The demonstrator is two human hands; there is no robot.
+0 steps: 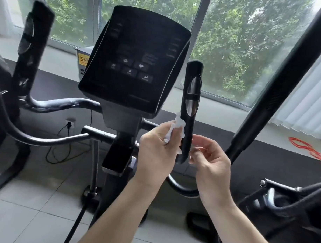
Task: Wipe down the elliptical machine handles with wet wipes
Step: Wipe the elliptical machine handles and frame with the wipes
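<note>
Left hand [155,152] grips a crumpled wet wipe [178,123] at its fingertips, pressed against the upright sensor handle [188,133] between both hands. Right hand [212,165], fingers loosely curved, lies just beside the handle's lower end; whether it holds anything cannot be told.

hands [155,154] [211,166] 2 | wipe [176,124] 1 | grip handles [26,49] [192,73] 2 | console [136,57] 1 | red cord [304,146] 1 | wall socket [71,121] 1

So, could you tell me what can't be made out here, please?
Head view only.
Labels on the console: blurred, too small.
Full extent of the wet wipe: hidden by left hand and right handle.
Grip of the right hand: partly behind that handle.
Surface of the left handle: motion-blurred.
</note>
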